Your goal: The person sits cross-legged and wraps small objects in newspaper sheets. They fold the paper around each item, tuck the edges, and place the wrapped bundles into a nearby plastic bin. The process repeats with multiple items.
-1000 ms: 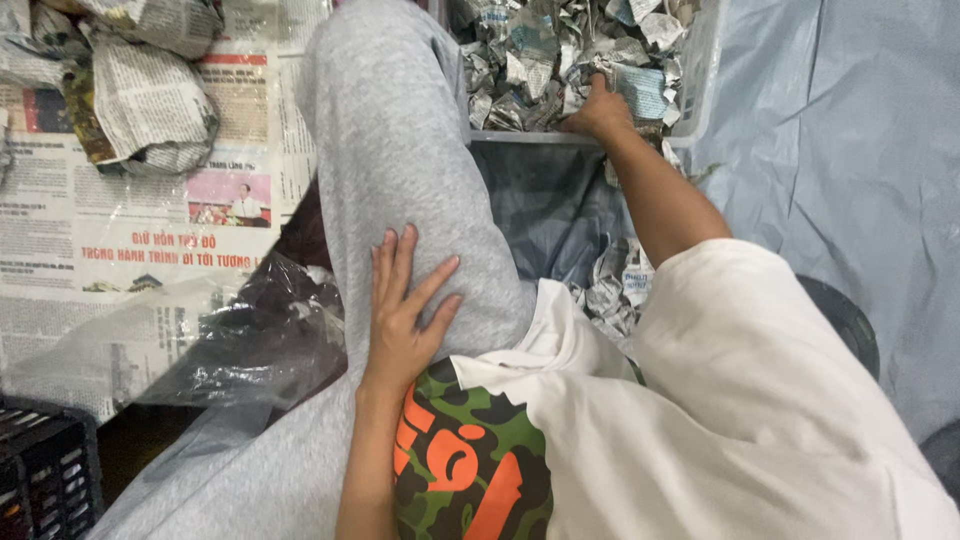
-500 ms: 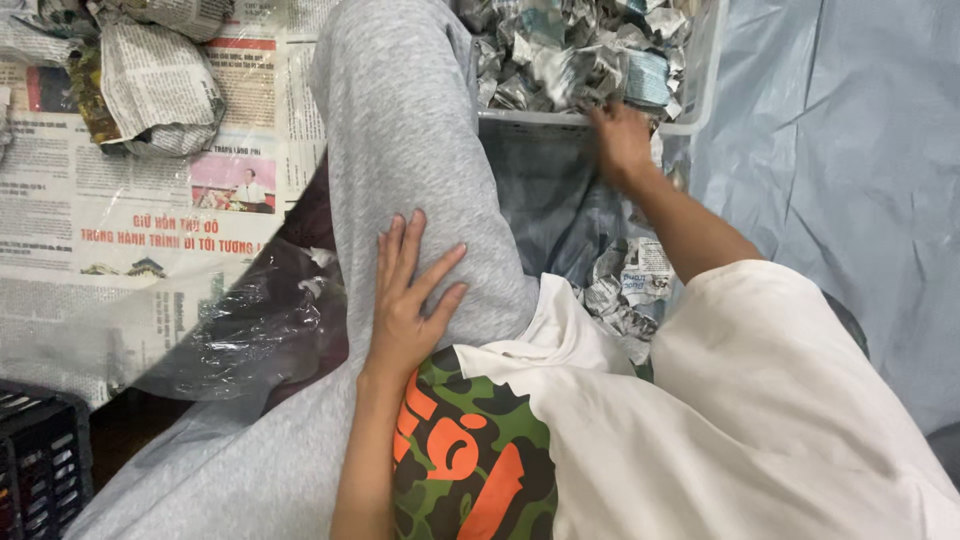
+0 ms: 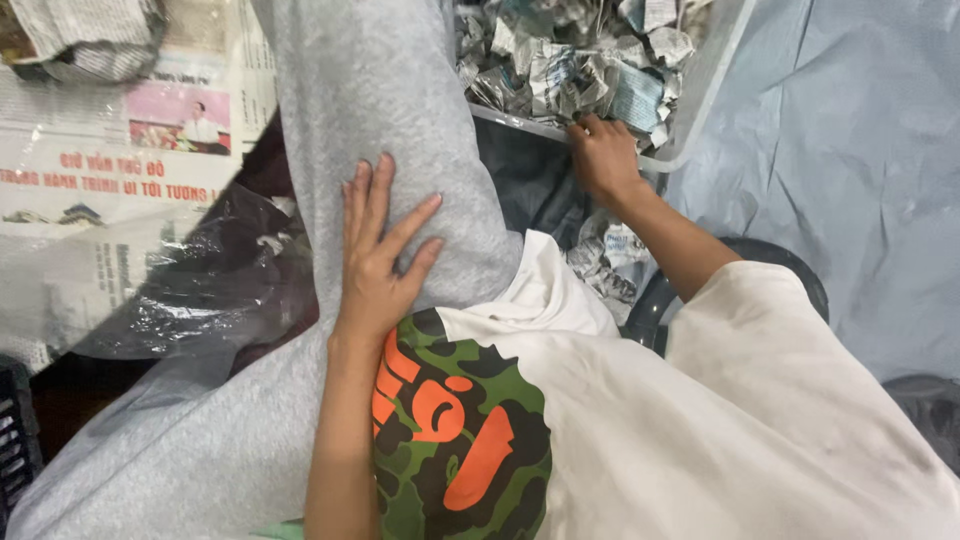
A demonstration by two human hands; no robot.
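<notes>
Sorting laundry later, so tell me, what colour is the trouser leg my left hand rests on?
Light heather grey. The trouser leg under the left hand shows best in the head view.

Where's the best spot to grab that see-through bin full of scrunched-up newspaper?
Probably the near rim of the clear bin, coming from above and the person's side. The lip sticks out, thin and bare, so fingers can hook over it, as the right hand does now. Crumpled newspaper fills the inside.

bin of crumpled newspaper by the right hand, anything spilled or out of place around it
Yes. A few crumpled newspaper wads lie outside the clear plastic bin, on the dark sheet below its rim, beside the right hand gripping the edge. The bin itself is heaped full. The left hand rests flat on the grey trouser leg.
</notes>
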